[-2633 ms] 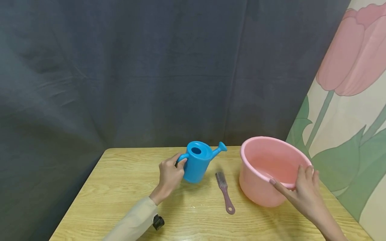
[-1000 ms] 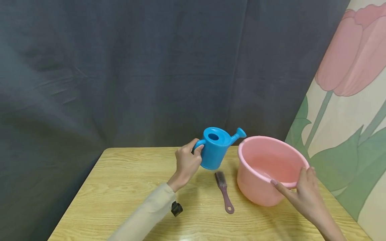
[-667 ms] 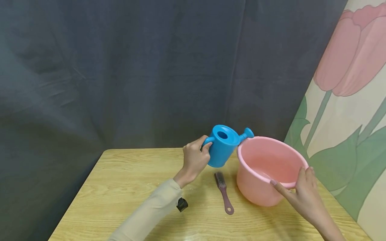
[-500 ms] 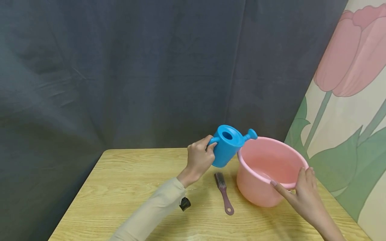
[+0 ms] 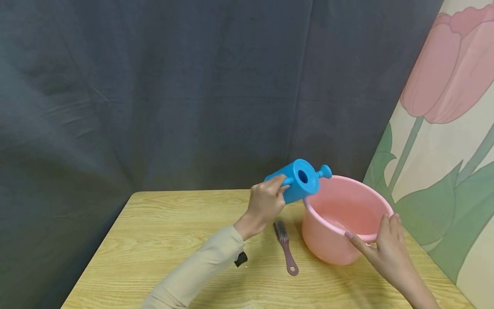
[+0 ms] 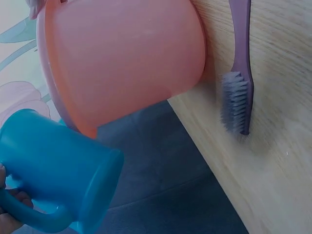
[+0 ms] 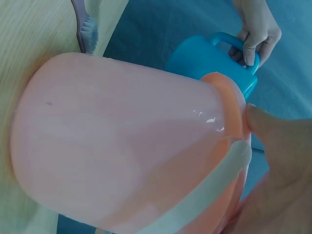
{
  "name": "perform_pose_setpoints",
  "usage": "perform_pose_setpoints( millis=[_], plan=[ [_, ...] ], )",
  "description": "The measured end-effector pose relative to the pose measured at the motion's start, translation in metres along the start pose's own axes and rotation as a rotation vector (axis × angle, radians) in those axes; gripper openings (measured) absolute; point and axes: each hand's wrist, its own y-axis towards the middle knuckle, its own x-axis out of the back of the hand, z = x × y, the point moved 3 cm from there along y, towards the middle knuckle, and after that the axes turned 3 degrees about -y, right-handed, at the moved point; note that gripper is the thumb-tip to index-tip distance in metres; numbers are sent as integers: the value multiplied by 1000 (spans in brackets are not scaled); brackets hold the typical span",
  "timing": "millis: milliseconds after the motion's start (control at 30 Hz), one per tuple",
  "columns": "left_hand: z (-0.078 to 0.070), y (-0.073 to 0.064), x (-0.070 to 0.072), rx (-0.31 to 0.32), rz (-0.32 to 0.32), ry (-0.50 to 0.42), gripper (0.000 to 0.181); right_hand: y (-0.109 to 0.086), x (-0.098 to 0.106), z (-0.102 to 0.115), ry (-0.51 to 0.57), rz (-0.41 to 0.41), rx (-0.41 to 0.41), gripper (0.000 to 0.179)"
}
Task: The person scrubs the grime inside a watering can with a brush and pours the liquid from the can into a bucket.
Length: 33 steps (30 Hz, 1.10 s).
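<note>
At near right, the right hand [image 5: 390, 253] grips the near-right rim of the pink bucket [image 5: 332, 246]. Left of it on the worktop [image 5: 173, 236] lies a brush [image 5: 286, 249]. Farther, the left hand [image 5: 266, 204] holds the tilted blue watering can [image 5: 295, 193] by its handle [image 6: 36, 219], beside the bucket's far-left rim; probably light, stiff plastic, slippery if wet, best held there.
</note>
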Motion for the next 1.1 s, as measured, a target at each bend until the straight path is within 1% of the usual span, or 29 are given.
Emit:
perform_pose_setpoints(
  millis=[200, 333, 567, 633, 833, 967, 1100],
  plan=[
    [-4, 6, -1, -40, 39, 47, 22, 1, 0, -1, -17, 0, 0, 106],
    [-7, 9, 0, -75, 48, 82, 20, 1, 1, 0, -21, -1, 0, 105],
    [-10, 9, -3, -128, 66, 179, 15, 2, 1, 0, -18, 3, 2, 105],
    [-12, 8, -3, -140, 72, 195, 17, 2, 1, 0, -16, 0, 8, 105],
    [-18, 8, -4, -174, 100, 239, 31, 1, 2, 0, -7, -25, 26, 104],
    [-22, 9, -4, -191, 114, 266, 29, 1, 1, 0, -12, -14, 19, 104],
    [-24, 10, -5, -192, 127, 284, 27, 1, 1, 0, -17, -17, 20, 105]
  ],
)
